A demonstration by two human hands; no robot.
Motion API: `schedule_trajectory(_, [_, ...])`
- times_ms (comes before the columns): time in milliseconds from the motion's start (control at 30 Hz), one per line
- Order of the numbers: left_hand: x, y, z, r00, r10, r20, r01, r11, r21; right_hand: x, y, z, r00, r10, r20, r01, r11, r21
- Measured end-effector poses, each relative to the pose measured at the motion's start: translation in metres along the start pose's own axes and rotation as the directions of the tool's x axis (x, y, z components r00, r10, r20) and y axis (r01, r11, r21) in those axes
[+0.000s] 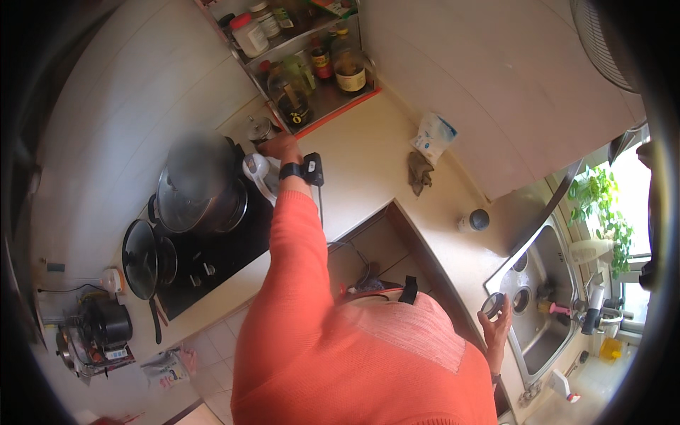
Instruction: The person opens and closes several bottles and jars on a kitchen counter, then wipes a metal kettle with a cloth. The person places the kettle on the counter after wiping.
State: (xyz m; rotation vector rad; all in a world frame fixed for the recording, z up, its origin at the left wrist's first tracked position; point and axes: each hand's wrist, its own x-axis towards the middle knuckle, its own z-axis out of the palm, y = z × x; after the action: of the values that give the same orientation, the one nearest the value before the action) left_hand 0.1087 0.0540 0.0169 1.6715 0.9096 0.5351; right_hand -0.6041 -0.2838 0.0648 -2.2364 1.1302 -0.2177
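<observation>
My left hand (pixel 280 146) reaches over the counter in the corner by the stove, beside a small lidded jar (pixel 260 129). Its fingers are partly hidden, so I cannot tell whether they grip the jar. Just below that wrist stands a white kettle-like vessel with a handle (pixel 258 167), partly covered by my arm. My right hand (pixel 496 330) is by the sink's front edge. Between its thumb and fingers it holds a round, dark-rimmed lid (pixel 493 305) tilted on edge. A dark-topped jar (pixel 478 219) rests on the counter beyond it.
A steaming pot with a glass lid (pixel 183 204) and a lidded frying pan (pixel 141 260) are on the black stove (pixel 228 249). A bottle shelf (pixel 340 106) stands in the corner. A white packet (pixel 433 138) lies near the wall. At right is a steel sink (pixel 547 345).
</observation>
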Motion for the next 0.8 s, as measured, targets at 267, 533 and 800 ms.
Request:
schedule_trajectory(267, [0.008,-0.033,0.012,0.749,0.228,0.623,-0.642,0.014,0.767,0.018,-0.011,0.001,1.0,-0.007,0.021,0.007,1.0,0.028])
schedule_trajectory(533, [0.005,-0.056,0.015,0.892,-0.125,0.433,0.06,0.985,0.161,0.032,-0.021,0.003,0.997,-0.066,0.033,0.066,0.998,0.002])
schedule_trajectory(800, [-0.079,-0.027,-0.032,0.799,-0.455,0.394,0.56,0.801,-0.21,0.042,-0.039,0.004,0.992,-0.111,0.067,0.111,0.994,0.014])
